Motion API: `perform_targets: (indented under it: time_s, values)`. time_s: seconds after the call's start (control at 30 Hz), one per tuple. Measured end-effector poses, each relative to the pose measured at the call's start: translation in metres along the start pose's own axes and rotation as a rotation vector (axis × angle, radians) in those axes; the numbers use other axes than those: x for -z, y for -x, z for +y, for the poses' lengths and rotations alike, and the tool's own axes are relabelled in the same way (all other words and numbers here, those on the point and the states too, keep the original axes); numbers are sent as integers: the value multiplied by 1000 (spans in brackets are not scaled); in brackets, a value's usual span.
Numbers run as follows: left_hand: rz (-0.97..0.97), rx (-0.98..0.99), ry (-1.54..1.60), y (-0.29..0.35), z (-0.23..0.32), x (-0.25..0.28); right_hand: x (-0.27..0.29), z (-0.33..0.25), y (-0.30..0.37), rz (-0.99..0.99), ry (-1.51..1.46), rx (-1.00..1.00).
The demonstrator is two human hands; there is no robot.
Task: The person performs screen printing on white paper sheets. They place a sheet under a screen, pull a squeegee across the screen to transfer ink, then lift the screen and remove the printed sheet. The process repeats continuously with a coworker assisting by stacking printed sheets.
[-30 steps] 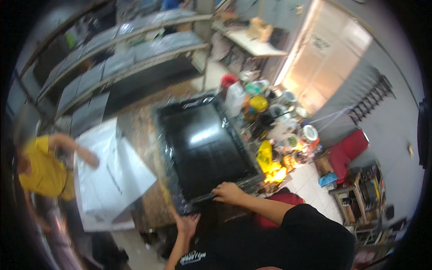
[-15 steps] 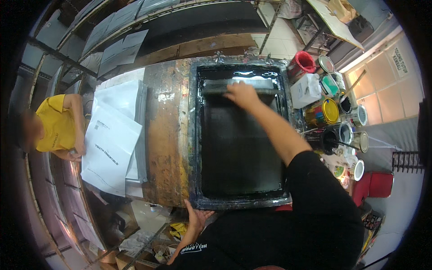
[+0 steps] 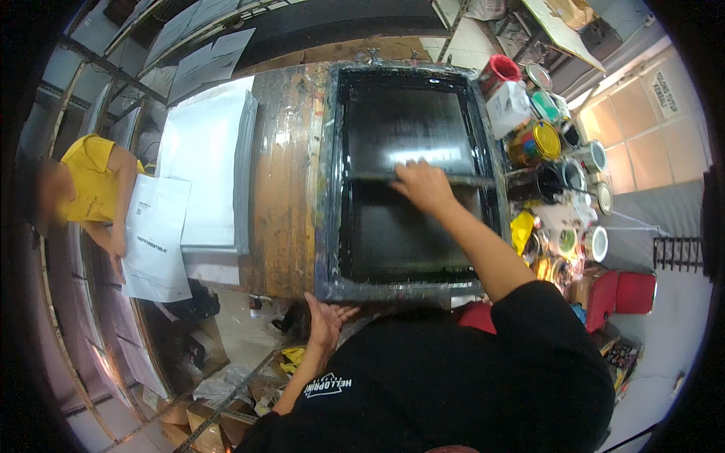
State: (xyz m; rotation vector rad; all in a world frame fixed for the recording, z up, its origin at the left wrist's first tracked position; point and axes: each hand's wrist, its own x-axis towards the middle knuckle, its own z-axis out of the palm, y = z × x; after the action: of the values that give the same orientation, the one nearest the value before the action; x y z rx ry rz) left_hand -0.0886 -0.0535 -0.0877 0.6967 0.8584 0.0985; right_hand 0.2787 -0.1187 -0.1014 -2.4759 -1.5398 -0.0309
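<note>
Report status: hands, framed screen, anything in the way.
Right hand closed on squeegee, midway along dark screen. Left hand open by frame's near-left corner, contact unclear. Cans right of frame, off the screen.

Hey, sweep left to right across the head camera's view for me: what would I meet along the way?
Co-worker in yellow, stack of white sheets, bare strip of wooden tabletop, dark framed screen, yellow-rimmed can, red chair.
</note>
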Motion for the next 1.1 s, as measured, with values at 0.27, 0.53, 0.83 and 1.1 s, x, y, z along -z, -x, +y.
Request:
perform_targets:
  time_s: [0.27,0.53,0.83,1.1]
  values:
    - [-409,-272,232,35,70,-17,188,-126,103,21,-17,47]
    - [196,-853,-1774,-62,12,-51,267,-118,23,508,272,56]
    - [31,-487,-1996,-83,-44,-35,338,-105,-47,522,-77,106]
    - [22,-1195,-1288,-73,75,-134,359,-62,-99,638,407,316]
